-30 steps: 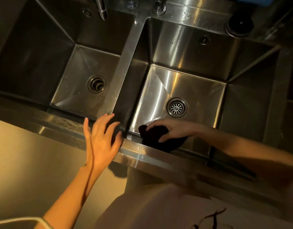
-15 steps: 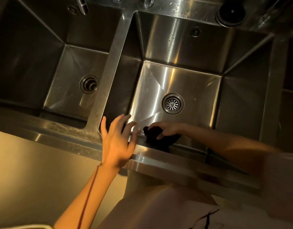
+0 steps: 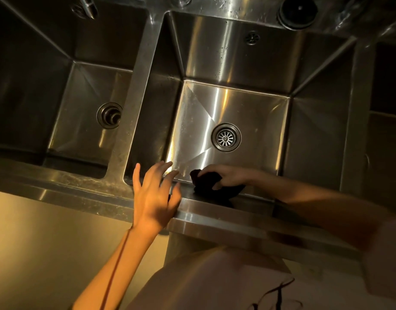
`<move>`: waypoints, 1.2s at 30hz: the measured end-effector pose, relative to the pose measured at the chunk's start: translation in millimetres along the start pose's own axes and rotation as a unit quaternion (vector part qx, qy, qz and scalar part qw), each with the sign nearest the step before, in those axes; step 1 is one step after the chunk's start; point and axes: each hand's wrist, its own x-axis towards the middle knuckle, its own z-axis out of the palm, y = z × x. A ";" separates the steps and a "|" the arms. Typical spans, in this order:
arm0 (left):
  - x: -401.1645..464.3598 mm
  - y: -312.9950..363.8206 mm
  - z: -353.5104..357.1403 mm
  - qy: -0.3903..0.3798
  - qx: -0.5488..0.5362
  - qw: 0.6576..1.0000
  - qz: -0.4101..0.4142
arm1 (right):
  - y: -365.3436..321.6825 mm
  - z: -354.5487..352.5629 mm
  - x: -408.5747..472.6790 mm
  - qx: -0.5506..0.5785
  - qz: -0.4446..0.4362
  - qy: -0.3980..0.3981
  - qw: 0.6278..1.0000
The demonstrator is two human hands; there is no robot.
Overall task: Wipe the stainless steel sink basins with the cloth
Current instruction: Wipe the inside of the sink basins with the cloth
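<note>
Two deep stainless steel basins lie below me, split by a narrow divider [image 3: 136, 104]. In the right basin [image 3: 255, 113], my right hand [image 3: 228, 176] grips a dark bunched cloth [image 3: 209, 185] against the floor at the near wall, just in front of the round drain strainer [image 3: 226, 137]. My left hand [image 3: 154, 193] is above the sink's front rim [image 3: 214, 211], fingers spread and straight, holding nothing. The left basin [image 3: 85, 104] has its own drain [image 3: 109, 115].
A faucet spout [image 3: 87, 5] reaches over the left basin at the top. A dark round object [image 3: 297, 12] sits on the back ledge above the right basin. An overflow hole [image 3: 252, 38] marks the right basin's back wall. My pale shirt [image 3: 214, 280] fills the bottom.
My left hand has shifted right along the front rim, from the divider toward the right basin. My right hand and the cloth have stayed near the front wall while the view moved.
</note>
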 end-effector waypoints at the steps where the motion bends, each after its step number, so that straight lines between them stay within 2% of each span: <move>1: -0.4 0.2 -0.1 0.003 0.000 1.000 0.001 | -13.3 -5.2 -12.6 0.010 -0.019 -0.001 1.000; 5: -0.9 0.1 -1.0 0.010 -0.007 1.000 -0.006 | -70.1 -25.8 -60.6 0.013 -0.110 -0.013 0.994; 8: -0.2 1.3 -2.0 0.010 -0.017 1.000 -0.023 | -90.8 -31.8 -72.6 0.001 -0.135 -0.017 0.991; 12: -0.1 2.3 -3.2 -0.007 -0.032 0.999 -0.037 | -76.1 -22.7 -36.2 -0.013 -0.096 -0.012 0.995; 20: 0.5 0.1 1.2 -0.025 -0.048 0.998 -0.041 | -14.8 8.3 69.2 -0.097 0.045 -0.046 0.993; 25: -0.9 -0.4 1.2 -0.023 -0.047 0.998 -0.025 | -1.4 16.2 80.8 -0.086 0.067 -0.021 0.994; 32: -1.2 -2.5 1.4 -0.026 -0.049 0.998 -0.023 | -50.6 -8.6 13.3 -0.010 -0.058 -0.016 0.998; 36: 0.6 0.5 -1.0 -0.026 -0.050 0.998 -0.022 | -80.4 -24.4 -39.4 -0.006 -0.126 -0.014 0.992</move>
